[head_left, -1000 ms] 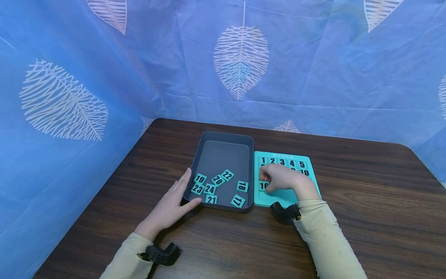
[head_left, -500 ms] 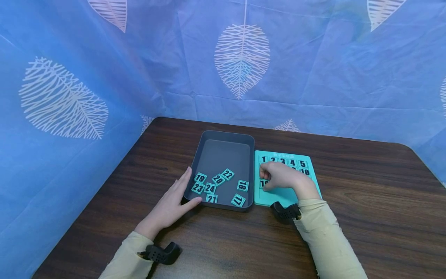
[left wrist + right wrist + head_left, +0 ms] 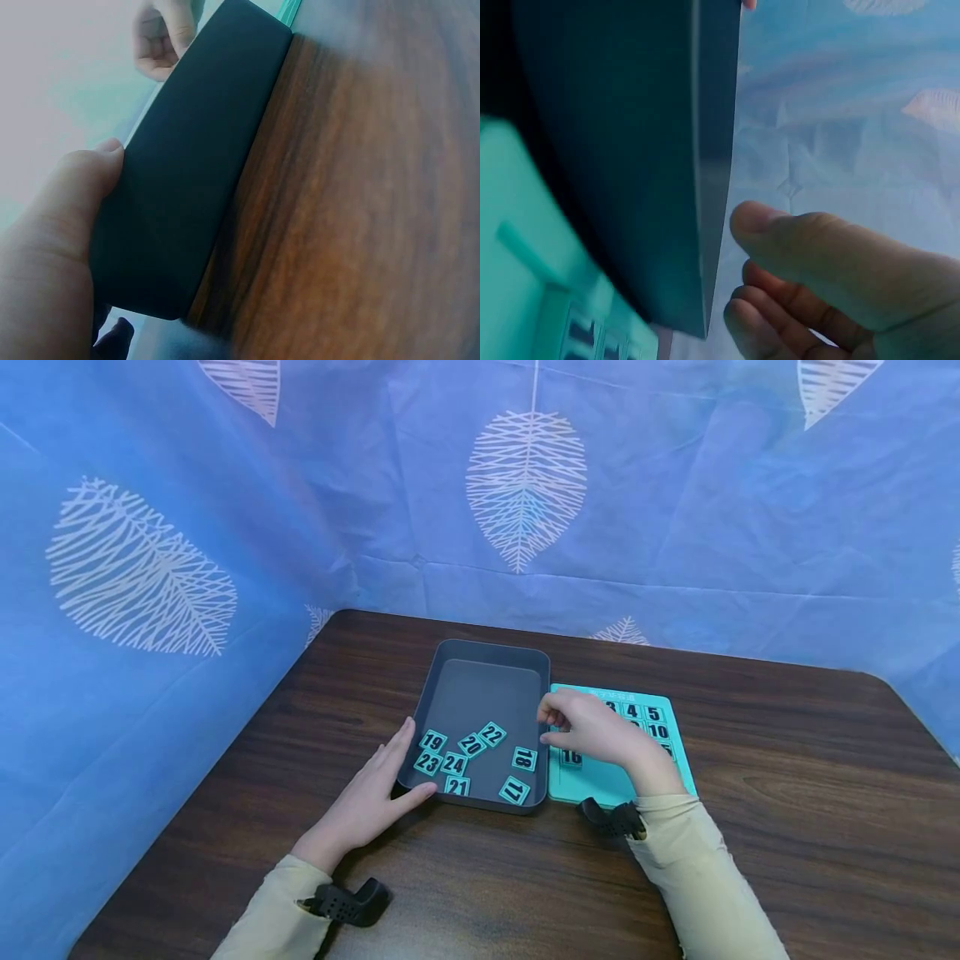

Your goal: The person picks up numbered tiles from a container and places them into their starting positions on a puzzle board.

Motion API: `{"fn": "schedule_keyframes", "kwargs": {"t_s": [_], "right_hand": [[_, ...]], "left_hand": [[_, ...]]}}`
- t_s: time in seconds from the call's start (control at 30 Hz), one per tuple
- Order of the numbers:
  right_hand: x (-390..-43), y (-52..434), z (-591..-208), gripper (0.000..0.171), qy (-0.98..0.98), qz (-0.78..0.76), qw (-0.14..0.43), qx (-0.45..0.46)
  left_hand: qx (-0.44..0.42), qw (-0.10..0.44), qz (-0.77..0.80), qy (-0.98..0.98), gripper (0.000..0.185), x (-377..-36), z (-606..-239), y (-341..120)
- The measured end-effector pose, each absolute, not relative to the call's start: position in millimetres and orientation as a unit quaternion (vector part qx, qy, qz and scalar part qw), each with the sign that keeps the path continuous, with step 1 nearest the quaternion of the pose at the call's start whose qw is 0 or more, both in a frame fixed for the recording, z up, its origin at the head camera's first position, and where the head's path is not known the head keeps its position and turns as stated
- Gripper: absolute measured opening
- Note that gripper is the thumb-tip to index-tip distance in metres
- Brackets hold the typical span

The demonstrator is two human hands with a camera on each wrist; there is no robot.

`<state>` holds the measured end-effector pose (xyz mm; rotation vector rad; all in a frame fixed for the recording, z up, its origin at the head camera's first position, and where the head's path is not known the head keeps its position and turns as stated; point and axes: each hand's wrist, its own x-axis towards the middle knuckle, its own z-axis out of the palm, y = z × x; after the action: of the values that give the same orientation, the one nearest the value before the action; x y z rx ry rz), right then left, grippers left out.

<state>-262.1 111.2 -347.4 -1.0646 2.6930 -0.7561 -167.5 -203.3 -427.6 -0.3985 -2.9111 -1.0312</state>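
Observation:
My left hand (image 3: 360, 806) rests against the near left corner of a dark grey tray (image 3: 487, 681), its fingers straight along the left side. In the left wrist view the thumb (image 3: 97, 169) touches the tray's rim. Number tiles lie loose in the tray, among them tile 18 (image 3: 524, 759), tile 17 (image 3: 514, 790) and tile 22 (image 3: 492, 734). My right hand (image 3: 596, 727) hovers over the tray's right rim and the turquoise number board (image 3: 600, 785), fingers loosely bent. A gap shows between its thumb (image 3: 802, 240) and fingers in the right wrist view, with nothing held.
The board stands right beside the tray, with rows of numbered tiles partly hidden by my right hand; tile 16 (image 3: 572, 757) shows below it. Both lie on a dark wooden table (image 3: 480, 877). A blue cloth with white leaves (image 3: 375, 485) hangs behind and at the left.
My right hand has moved left from the board toward the tray, its thumb and fingers parting. Tile 16 now shows fully on the board. The left hand has stayed at the tray.

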Motion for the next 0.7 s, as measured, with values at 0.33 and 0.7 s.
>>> {"fn": "schedule_keyframes", "kwargs": {"t_s": [0.33,0.7], "right_hand": [[-252,87,-352,0.02,0.877,-0.253,0.058,-0.404],[-244,68,-357,0.023,0.866,-0.245,0.083,-0.429]], "left_hand": [[-0.128,0.012,-0.337,-0.933,0.092,-167,-428,-205],[-0.125,0.013,-0.331,-0.935,0.094,-167,-428,-206]]}}
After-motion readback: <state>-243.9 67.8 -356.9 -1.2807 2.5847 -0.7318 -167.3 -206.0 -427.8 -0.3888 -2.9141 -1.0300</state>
